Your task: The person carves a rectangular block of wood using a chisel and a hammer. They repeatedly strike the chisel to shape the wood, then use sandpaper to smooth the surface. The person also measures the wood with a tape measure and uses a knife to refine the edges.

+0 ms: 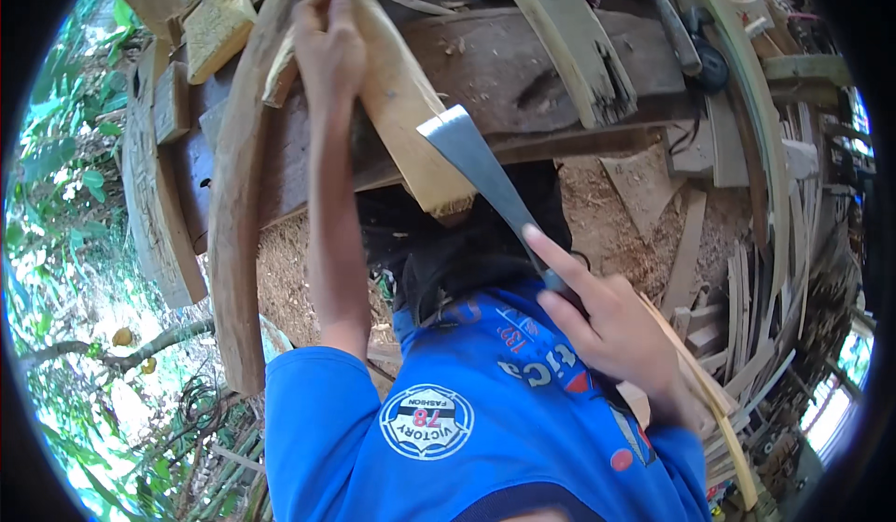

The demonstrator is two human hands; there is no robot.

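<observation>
My left hand [331, 44] is closed around the far left edge of a pale, squared wooden block [401, 102]. The block slants across the work plank, its near end jutting past the plank's edge over my lap. My right hand [611, 326] grips a machete [485, 172] whose broad steel blade widens toward a squared tip. Along the back of the blade lies my index finger, and the other fingers wrap the handle, which is mostly hidden. The blade tip overlaps the right edge of the block in view; I cannot tell whether they touch.
A thick brown plank [560, 64] forms the bench, with a cracked wooden piece [574, 46] on it. Long curved timber [238, 195] stands at the left. Thin wood strips [747, 298] pile up at the right. Sawdust [607, 204] covers the ground below; green plants [70, 158] grow far left.
</observation>
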